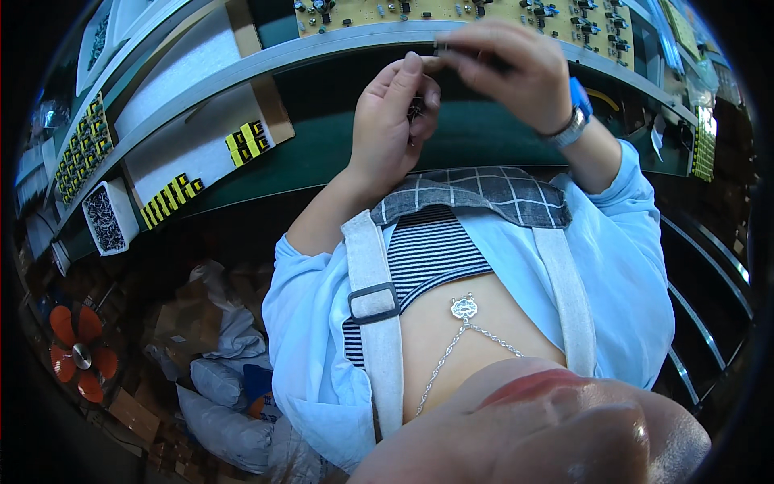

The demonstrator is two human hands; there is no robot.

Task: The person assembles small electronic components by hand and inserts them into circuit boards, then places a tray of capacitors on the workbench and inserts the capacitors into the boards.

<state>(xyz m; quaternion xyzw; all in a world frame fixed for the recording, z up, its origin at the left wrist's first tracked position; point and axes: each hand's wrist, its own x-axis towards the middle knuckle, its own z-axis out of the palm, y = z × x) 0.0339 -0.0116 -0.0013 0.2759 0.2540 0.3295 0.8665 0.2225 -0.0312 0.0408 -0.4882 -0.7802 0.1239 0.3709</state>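
My left hand is raised over the green bench top, its fingers curled around several small dark parts with thin metal leads. Its thumb and index finger point up toward my right hand. That right hand is partly smeared by motion; its thumb and fingertips come together just beside the left fingertips. A tiny dark piece shows there, too small to name. Beyond both hands, a tan circuit board with many mounted components lies along the far side of a grey metal rail.
To the left, a white-lined tray carries yellow-and-black components. Beside it are a white bin of small metallic parts and another populated board. Below stand an orange-bladed fan and grey bags. A green board strip hangs right.
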